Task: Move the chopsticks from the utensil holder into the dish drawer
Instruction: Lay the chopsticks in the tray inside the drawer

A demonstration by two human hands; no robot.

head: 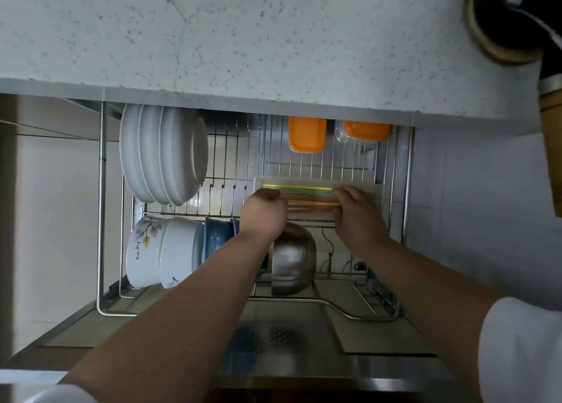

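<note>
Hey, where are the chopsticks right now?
In the head view, the chopsticks lie flat in a clear tray in the open dish drawer's right half, between the left hand and right hand, behind the steel bowl.

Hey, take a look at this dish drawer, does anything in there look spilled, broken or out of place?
Nothing stands out. The white plates stand on edge in the rack, the bowls lie nested on their sides, and the coloured chopsticks lie level in the clear tray under the left hand and right hand.
</note>
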